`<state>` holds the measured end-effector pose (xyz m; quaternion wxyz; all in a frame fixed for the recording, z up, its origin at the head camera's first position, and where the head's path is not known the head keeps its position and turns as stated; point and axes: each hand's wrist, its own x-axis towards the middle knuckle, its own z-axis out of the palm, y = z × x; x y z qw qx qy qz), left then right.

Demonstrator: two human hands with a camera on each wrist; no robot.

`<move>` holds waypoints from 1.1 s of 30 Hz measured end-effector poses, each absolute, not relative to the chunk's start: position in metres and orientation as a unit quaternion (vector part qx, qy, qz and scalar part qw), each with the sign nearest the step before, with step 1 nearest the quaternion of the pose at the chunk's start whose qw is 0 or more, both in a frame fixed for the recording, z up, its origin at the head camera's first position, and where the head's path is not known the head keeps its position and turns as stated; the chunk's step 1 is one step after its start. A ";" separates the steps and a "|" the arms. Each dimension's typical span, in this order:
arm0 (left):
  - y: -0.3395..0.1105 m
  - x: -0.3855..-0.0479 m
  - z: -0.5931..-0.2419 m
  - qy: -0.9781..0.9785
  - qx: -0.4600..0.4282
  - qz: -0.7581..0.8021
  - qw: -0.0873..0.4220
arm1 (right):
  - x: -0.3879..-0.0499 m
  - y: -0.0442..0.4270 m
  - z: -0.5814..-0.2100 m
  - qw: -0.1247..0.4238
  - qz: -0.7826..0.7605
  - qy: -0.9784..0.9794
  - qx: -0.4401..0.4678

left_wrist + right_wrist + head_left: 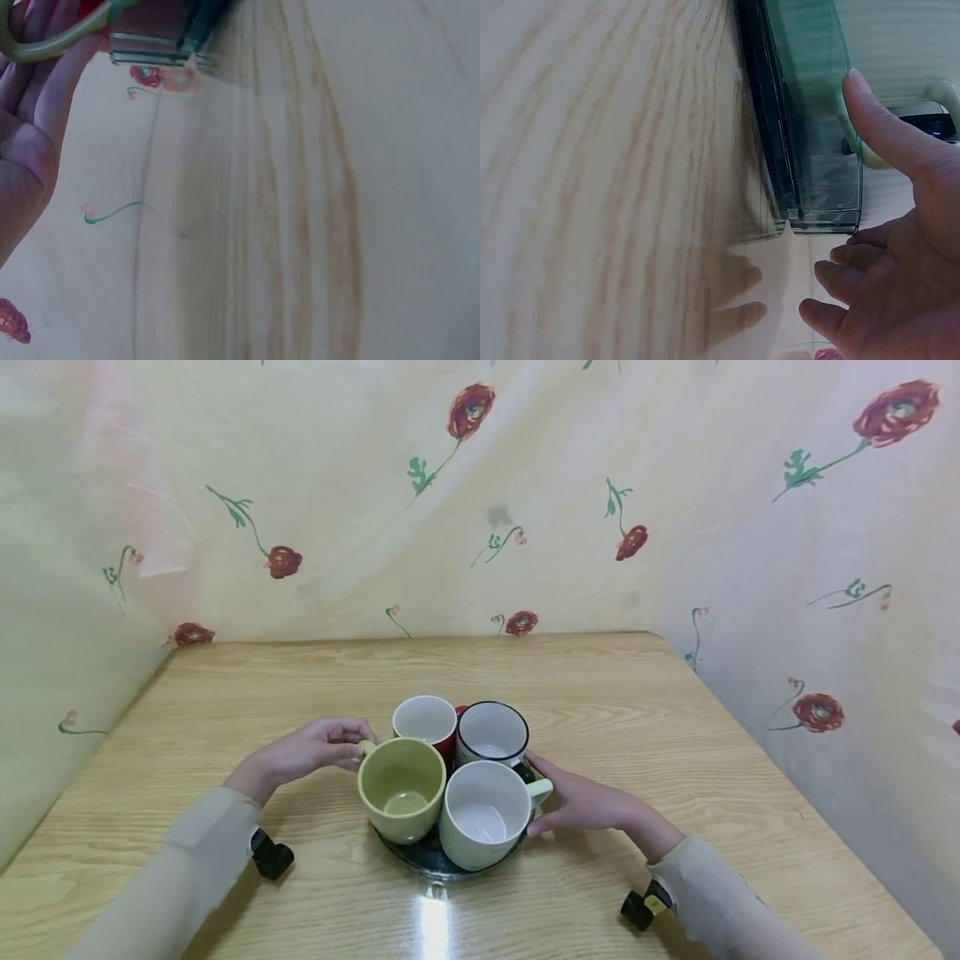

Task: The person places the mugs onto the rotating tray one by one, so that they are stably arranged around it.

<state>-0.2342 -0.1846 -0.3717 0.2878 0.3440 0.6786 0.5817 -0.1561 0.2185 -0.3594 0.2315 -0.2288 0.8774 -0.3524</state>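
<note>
Four-sided by mugs, a round dark tray (431, 860) with a clear see-through wall sits mid-table. A yellow-green mug (401, 785) stands front left on it, and a pale green mug (483, 814) front right. Behind them are a red mug with a white inside (424, 720) and a white mug with a black rim (492, 731). My left hand (322, 750) is by the yellow-green mug's handle, fingers extended behind it. On the right, my right hand (577, 802) is at the tray's side, thumb against its clear wall (825, 180), fingers spread past its end.
The wooden table (262, 685) carries the tray and reflects a light near its front. Flower-printed sheeting (337, 485) encloses the table at the back and both sides.
</note>
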 end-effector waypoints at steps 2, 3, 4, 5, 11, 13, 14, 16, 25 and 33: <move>-0.184 -0.235 -0.373 0.686 0.324 0.585 0.286 | -0.156 0.219 -0.359 0.233 -0.351 0.878 -0.229; -0.183 -0.236 -0.373 0.690 0.312 0.588 0.283 | -0.156 0.219 -0.359 0.234 -0.351 0.877 -0.229; -0.183 -0.236 -0.374 0.696 0.301 0.591 0.277 | -0.156 0.219 -0.359 0.235 -0.351 0.878 -0.228; -0.182 -0.236 -0.373 0.703 0.289 0.592 0.268 | -0.156 0.219 -0.359 0.235 -0.351 0.878 -0.227; -0.178 -0.237 -0.369 0.738 0.267 0.581 0.216 | -0.156 0.219 -0.360 0.234 -0.350 0.879 -0.224; -0.177 -0.238 -0.370 0.738 0.274 0.580 0.209 | -0.157 0.220 -0.360 0.233 -0.350 0.879 -0.224; -0.177 -0.238 -0.370 0.737 0.277 0.580 0.207 | -0.157 0.220 -0.361 0.234 -0.350 0.879 -0.224; -0.178 -0.238 -0.370 0.737 0.282 0.580 0.203 | -0.157 0.220 -0.361 0.235 -0.348 0.880 -0.224; -0.174 -0.245 -0.372 0.756 0.275 0.563 0.190 | -0.158 0.219 -0.360 0.238 -0.353 0.876 -0.226; -0.167 -0.249 -0.367 0.757 0.269 0.563 0.195 | -0.162 0.218 -0.360 0.244 -0.355 0.872 -0.231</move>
